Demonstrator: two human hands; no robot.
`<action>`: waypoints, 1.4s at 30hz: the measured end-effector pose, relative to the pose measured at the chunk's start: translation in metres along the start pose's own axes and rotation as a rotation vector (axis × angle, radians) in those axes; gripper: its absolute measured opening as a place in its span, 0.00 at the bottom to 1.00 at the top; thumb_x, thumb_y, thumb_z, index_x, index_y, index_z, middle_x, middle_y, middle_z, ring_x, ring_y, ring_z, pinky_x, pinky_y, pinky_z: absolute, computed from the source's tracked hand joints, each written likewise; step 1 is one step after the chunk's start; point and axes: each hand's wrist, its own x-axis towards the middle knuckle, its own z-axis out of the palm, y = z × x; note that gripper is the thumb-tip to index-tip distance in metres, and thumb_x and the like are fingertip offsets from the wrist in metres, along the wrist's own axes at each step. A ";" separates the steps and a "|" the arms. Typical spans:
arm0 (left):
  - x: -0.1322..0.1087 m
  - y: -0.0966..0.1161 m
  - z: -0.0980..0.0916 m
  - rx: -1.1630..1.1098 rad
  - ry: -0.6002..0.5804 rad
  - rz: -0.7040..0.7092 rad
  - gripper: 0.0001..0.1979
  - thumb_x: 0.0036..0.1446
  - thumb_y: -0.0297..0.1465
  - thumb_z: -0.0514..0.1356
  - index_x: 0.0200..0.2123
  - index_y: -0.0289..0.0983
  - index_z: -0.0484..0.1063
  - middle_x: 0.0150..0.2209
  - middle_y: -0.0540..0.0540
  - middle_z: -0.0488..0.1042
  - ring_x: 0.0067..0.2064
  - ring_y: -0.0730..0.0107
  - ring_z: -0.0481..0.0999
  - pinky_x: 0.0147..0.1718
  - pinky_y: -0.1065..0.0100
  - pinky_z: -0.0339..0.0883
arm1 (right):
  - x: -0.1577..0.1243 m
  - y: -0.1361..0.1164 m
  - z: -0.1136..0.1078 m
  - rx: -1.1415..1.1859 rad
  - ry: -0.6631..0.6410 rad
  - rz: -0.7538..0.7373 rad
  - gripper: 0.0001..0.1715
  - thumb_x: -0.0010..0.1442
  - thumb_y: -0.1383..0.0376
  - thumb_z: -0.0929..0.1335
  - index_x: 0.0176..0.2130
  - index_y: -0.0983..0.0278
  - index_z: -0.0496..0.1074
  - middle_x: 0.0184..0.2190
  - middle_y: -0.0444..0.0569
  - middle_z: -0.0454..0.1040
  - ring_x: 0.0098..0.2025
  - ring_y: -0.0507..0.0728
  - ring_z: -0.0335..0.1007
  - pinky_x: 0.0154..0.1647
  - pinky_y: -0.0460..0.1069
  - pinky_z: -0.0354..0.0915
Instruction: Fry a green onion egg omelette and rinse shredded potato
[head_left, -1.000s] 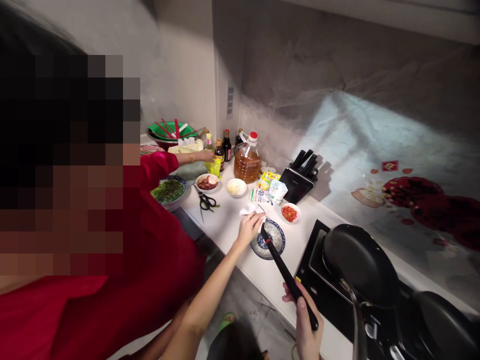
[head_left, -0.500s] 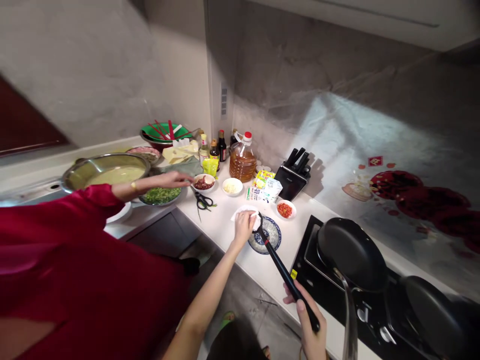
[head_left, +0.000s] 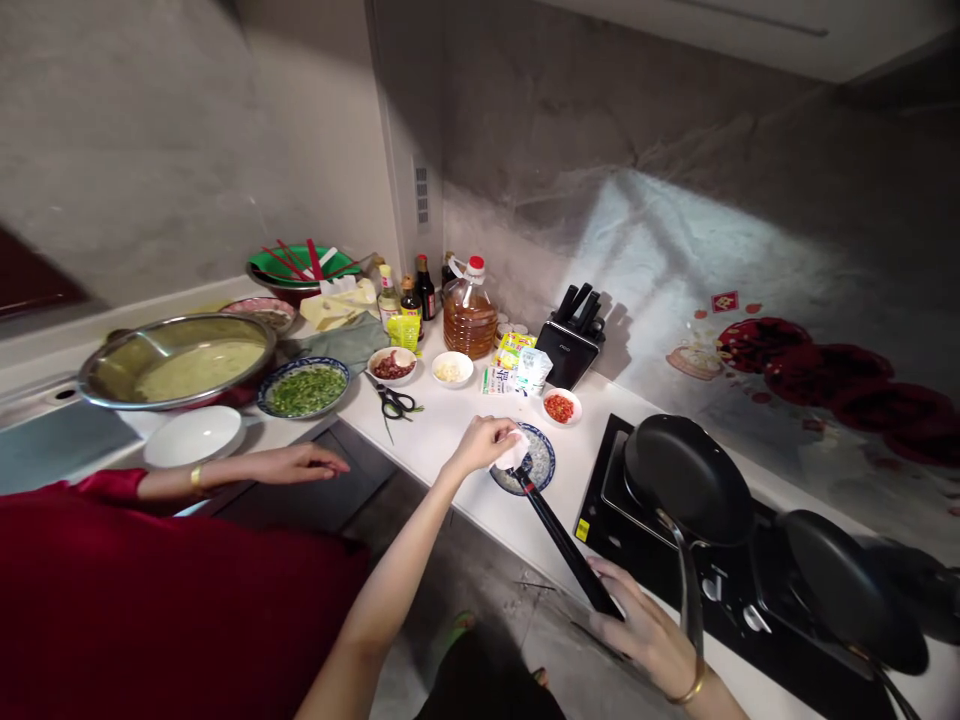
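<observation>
My left hand (head_left: pixel 484 441) is closed on a white paper towel (head_left: pixel 514 452) and presses it against the head of a black spatula (head_left: pixel 561 538), just over a blue-patterned plate (head_left: pixel 541 468) on the white counter. My right hand (head_left: pixel 637 625) grips the spatula's handle near the counter's front edge, beside the stove. The spatula slants from the plate down to my right hand.
A black pan (head_left: pixel 686 478) sits on the black stove (head_left: pixel 600 500), another pan (head_left: pixel 847 590) to its right. Small bowls of chili (head_left: pixel 559 407), garlic (head_left: pixel 452 369) and meat (head_left: pixel 392 365), scissors (head_left: pixel 394 403), an oil bottle (head_left: pixel 469 312) and knife block (head_left: pixel 571 336) stand behind. A person in red (head_left: pixel 150 600) reaches from the left.
The person in red has drawn their hand back from the meat bowl toward the counter's front edge. My left hand slid the towel along the spatula head; my right hand lowered.
</observation>
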 end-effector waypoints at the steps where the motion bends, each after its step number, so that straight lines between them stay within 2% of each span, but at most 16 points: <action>1: 0.004 -0.009 0.003 -0.016 -0.055 -0.031 0.14 0.54 0.40 0.56 0.34 0.38 0.77 0.22 0.51 0.71 0.27 0.71 0.68 0.31 0.71 0.62 | -0.001 0.001 -0.003 -0.010 0.019 -0.006 0.16 0.42 0.53 0.74 0.30 0.59 0.76 0.39 0.50 0.77 0.43 0.61 0.73 0.47 0.56 0.70; 4: 0.013 -0.047 0.008 0.002 -0.098 -0.170 0.14 0.50 0.40 0.57 0.32 0.38 0.77 0.22 0.52 0.72 0.25 0.71 0.69 0.26 0.73 0.61 | -0.010 0.007 -0.015 -0.043 0.037 -0.015 0.15 0.39 0.55 0.76 0.29 0.57 0.76 0.37 0.47 0.78 0.40 0.60 0.74 0.43 0.54 0.72; 7: 0.014 -0.082 0.002 0.091 -0.033 -0.291 0.11 0.48 0.37 0.59 0.30 0.38 0.77 0.24 0.49 0.75 0.27 0.69 0.72 0.28 0.72 0.62 | -0.023 0.013 -0.025 -0.096 0.032 -0.054 0.15 0.38 0.58 0.76 0.31 0.57 0.78 0.38 0.47 0.78 0.39 0.59 0.75 0.41 0.52 0.73; 9: 0.009 -0.099 -0.008 0.152 0.039 -0.366 0.11 0.51 0.35 0.57 0.33 0.36 0.76 0.28 0.45 0.77 0.30 0.66 0.74 0.32 0.70 0.64 | -0.036 0.018 -0.031 -0.146 0.080 -0.118 0.14 0.39 0.61 0.76 0.32 0.57 0.79 0.39 0.48 0.78 0.40 0.60 0.75 0.42 0.52 0.73; 13: -0.009 -0.113 -0.023 0.300 0.190 -0.532 0.22 0.56 0.35 0.49 0.51 0.29 0.68 0.37 0.33 0.77 0.42 0.53 0.74 0.41 0.57 0.65 | -0.066 0.035 -0.045 -0.363 0.164 -0.224 0.11 0.50 0.65 0.72 0.36 0.55 0.79 0.41 0.48 0.78 0.48 0.62 0.72 0.47 0.58 0.71; 15: -0.019 -0.108 -0.017 0.404 0.253 -0.578 0.29 0.55 0.37 0.52 0.56 0.25 0.62 0.44 0.26 0.73 0.48 0.43 0.71 0.45 0.48 0.62 | -0.080 0.046 -0.057 -0.530 0.214 -0.252 0.15 0.55 0.66 0.68 0.43 0.54 0.77 0.43 0.50 0.77 0.51 0.62 0.70 0.49 0.61 0.69; 17: -0.032 -0.093 0.006 0.464 0.304 -0.540 0.31 0.54 0.39 0.53 0.58 0.27 0.60 0.50 0.26 0.70 0.52 0.42 0.68 0.48 0.46 0.60 | -0.089 0.057 -0.073 -0.684 0.272 -0.269 0.20 0.58 0.68 0.65 0.48 0.53 0.74 0.45 0.52 0.75 0.52 0.62 0.69 0.49 0.61 0.69; 19: -0.048 -0.066 0.048 0.295 0.245 -0.447 0.28 0.55 0.41 0.51 0.56 0.31 0.63 0.51 0.31 0.71 0.52 0.48 0.70 0.49 0.52 0.62 | -0.092 0.067 -0.094 -0.794 0.301 -0.247 0.22 0.59 0.69 0.63 0.52 0.53 0.71 0.45 0.52 0.75 0.53 0.61 0.67 0.49 0.60 0.69; 21: -0.068 -0.029 0.104 -0.025 0.074 -0.411 0.25 0.56 0.45 0.49 0.49 0.36 0.69 0.47 0.37 0.75 0.48 0.54 0.73 0.47 0.59 0.65 | -0.087 0.078 -0.115 -0.867 0.316 -0.199 0.23 0.59 0.70 0.62 0.52 0.53 0.71 0.44 0.52 0.74 0.53 0.60 0.66 0.50 0.59 0.68; 25: -0.115 0.056 0.220 -0.438 -0.416 -0.436 0.28 0.54 0.52 0.46 0.42 0.38 0.72 0.42 0.40 0.77 0.41 0.58 0.77 0.42 0.61 0.69 | -0.059 0.105 -0.150 -1.011 0.331 -0.102 0.25 0.58 0.73 0.63 0.51 0.52 0.72 0.40 0.51 0.74 0.50 0.58 0.66 0.51 0.55 0.67; 27: -0.134 0.089 0.262 -0.482 -0.538 -0.457 0.30 0.54 0.54 0.45 0.42 0.38 0.72 0.43 0.39 0.77 0.41 0.58 0.77 0.40 0.61 0.69 | -0.047 0.120 -0.160 -1.092 0.274 -0.054 0.26 0.57 0.74 0.64 0.51 0.52 0.72 0.38 0.51 0.73 0.47 0.58 0.66 0.49 0.53 0.67; 29: -0.146 0.109 0.290 -0.477 -0.572 -0.491 0.32 0.54 0.56 0.43 0.43 0.38 0.71 0.45 0.39 0.76 0.42 0.58 0.77 0.40 0.61 0.69 | -0.040 0.133 -0.164 -1.134 0.210 -0.027 0.29 0.57 0.75 0.64 0.54 0.54 0.70 0.36 0.51 0.73 0.44 0.57 0.66 0.47 0.52 0.66; 32: -0.152 0.121 0.308 -0.468 -0.557 -0.564 0.35 0.53 0.57 0.42 0.47 0.37 0.70 0.47 0.39 0.75 0.42 0.58 0.77 0.42 0.60 0.68 | -0.042 0.144 -0.161 -1.090 0.200 -0.059 0.31 0.57 0.75 0.62 0.59 0.59 0.64 0.35 0.51 0.72 0.42 0.57 0.64 0.48 0.52 0.65; 37: -0.146 0.130 0.303 -0.460 -0.512 -0.643 0.39 0.52 0.59 0.43 0.49 0.34 0.69 0.48 0.37 0.74 0.45 0.57 0.76 0.43 0.61 0.68 | -0.059 0.162 -0.160 -0.851 0.294 -0.106 0.40 0.56 0.74 0.62 0.66 0.62 0.48 0.39 0.50 0.72 0.42 0.56 0.66 0.49 0.52 0.66; 39: -0.144 0.136 0.299 -0.468 -0.485 -0.647 0.40 0.51 0.59 0.44 0.49 0.33 0.69 0.48 0.37 0.74 0.46 0.57 0.75 0.43 0.61 0.68 | -0.069 0.178 -0.168 -0.772 0.394 -0.062 0.36 0.57 0.72 0.61 0.64 0.61 0.53 0.40 0.50 0.73 0.43 0.56 0.67 0.48 0.53 0.66; 42: -0.145 0.144 0.299 -0.477 -0.433 -0.660 0.40 0.52 0.59 0.45 0.50 0.30 0.69 0.49 0.36 0.74 0.46 0.57 0.75 0.45 0.60 0.67 | -0.086 0.212 -0.191 -0.695 0.568 0.106 0.22 0.60 0.66 0.60 0.52 0.64 0.69 0.41 0.53 0.75 0.44 0.58 0.70 0.48 0.54 0.66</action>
